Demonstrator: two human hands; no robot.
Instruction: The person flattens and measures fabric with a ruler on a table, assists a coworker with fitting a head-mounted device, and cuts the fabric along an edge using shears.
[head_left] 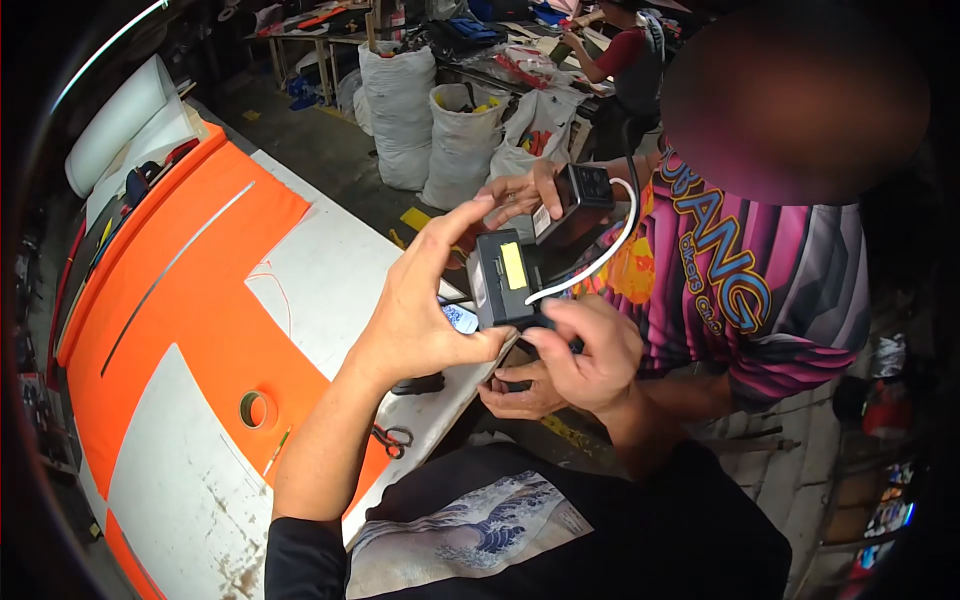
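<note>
My left hand (415,300) grips a small black box-shaped device (495,285), thumb along its lower edge and fingers around its far side. A yellow label (513,265) sits on the device's face, and a white cable (610,255) runs into its side. Close to the lower right corner of the device is my right hand (595,355), its fingers curled and thumb toward the edge; what it pinches, if anything, is hidden. Facing me, another person holds a second black device (575,200) in one hand (520,195). That person's other hand (525,390) is below mine.
On the table at left lies orange fabric (210,260) with a roll of tape (257,409), a pencil (277,450) and scissors (393,441). White sacks (398,115) stand behind. Another person (630,60) sits farther back.
</note>
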